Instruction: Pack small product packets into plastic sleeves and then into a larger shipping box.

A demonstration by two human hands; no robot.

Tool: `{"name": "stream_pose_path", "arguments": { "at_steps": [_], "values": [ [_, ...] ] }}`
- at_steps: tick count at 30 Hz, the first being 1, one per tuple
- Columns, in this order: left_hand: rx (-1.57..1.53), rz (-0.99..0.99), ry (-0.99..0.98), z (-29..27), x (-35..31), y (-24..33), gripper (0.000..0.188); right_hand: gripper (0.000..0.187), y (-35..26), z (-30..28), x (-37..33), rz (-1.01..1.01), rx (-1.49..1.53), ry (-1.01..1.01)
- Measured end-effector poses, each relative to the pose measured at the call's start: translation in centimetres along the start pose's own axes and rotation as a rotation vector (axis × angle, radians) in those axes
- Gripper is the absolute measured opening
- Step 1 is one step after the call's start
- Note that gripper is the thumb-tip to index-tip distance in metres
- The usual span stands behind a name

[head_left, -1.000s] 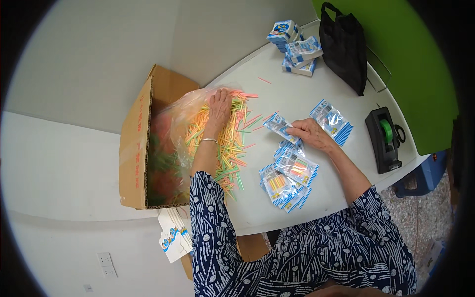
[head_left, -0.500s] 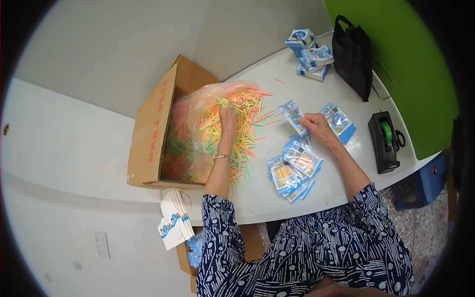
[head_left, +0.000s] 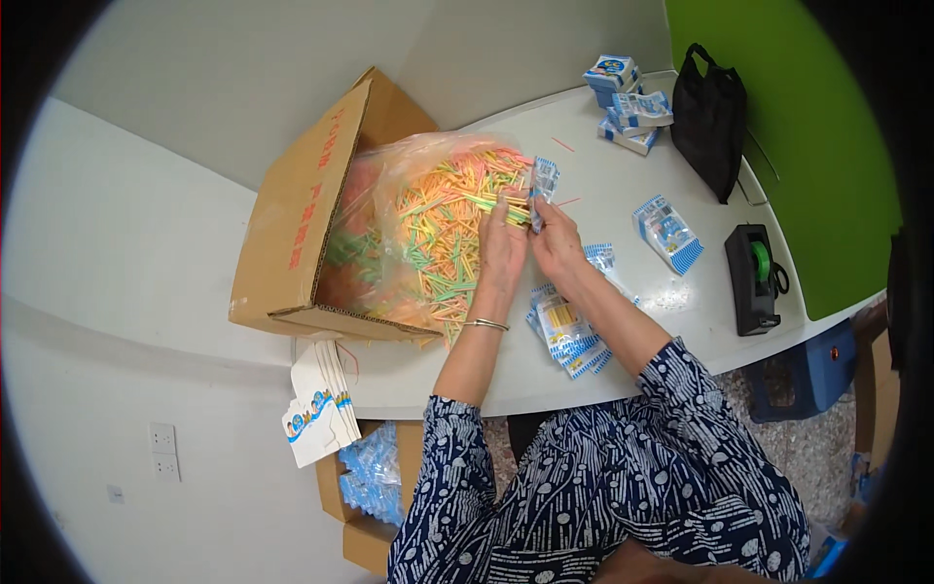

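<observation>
A small bunch of thin pastel sticks [head_left: 494, 202], yellow and green, is pinched in my left hand [head_left: 500, 248]. My right hand [head_left: 556, 238] grips a small blue-and-white plastic packet [head_left: 544, 177], held upright beside the bunch. Both hands are close together, and the sticks' right ends meet the packet; whether they are inside it I cannot tell. Under them spreads a big heap of pink, yellow, orange and green sticks [head_left: 438, 224], spilling from a clear plastic bag [head_left: 389, 161] in a cardboard box [head_left: 304, 209] lying on its side. Below my right forearm is a pile of filled packets [head_left: 569, 331].
On the white table [head_left: 467, 384] are a packet stack [head_left: 667, 234], a black tape dispenser [head_left: 751, 277], a black bag [head_left: 708, 127] and small blue-and-white boxes [head_left: 628, 107]. White printed cards [head_left: 321, 414] lie at the left edge. Below stands an open carton of blue packets [head_left: 375, 477].
My left hand has moved right with a bunch of sticks, away from the bag's middle. My right hand has carried the packet left to meet it. The view has shifted slightly.
</observation>
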State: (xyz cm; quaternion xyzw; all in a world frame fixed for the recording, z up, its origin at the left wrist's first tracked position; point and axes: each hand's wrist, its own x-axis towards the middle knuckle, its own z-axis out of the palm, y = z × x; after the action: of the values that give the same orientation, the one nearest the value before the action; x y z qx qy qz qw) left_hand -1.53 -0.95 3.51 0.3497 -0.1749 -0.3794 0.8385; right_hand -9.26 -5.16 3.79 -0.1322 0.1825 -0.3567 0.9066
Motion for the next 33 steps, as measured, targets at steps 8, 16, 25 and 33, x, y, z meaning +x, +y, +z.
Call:
{"name": "stream_pose_path", "arguments": {
  "at_steps": [8, 16, 25, 33],
  "values": [
    [0.120, 0.163, 0.175, 1.0, -1.6, 0.8, 0.019, 0.019, 2.7, 1.1, 0.9, -0.020, 0.052, 0.109],
    [0.326, 0.171, 0.172, -1.8, -1.2, 2.1, 0.016, 0.019, 3.3, 1.5, 1.3, -0.023, -0.048, 0.003],
    [1.127, 0.287, 0.348, -5.0, 1.4, 4.9, 0.031, 0.020, -1.7, 0.2, 0.9, -0.131, -0.677, -0.155],
    [1.051, 0.281, 0.285, -4.5, 2.3, 4.9, 0.034, 0.023, -5.9, -1.9, -0.1, -0.001, -0.997, -0.266]
  ]
}}
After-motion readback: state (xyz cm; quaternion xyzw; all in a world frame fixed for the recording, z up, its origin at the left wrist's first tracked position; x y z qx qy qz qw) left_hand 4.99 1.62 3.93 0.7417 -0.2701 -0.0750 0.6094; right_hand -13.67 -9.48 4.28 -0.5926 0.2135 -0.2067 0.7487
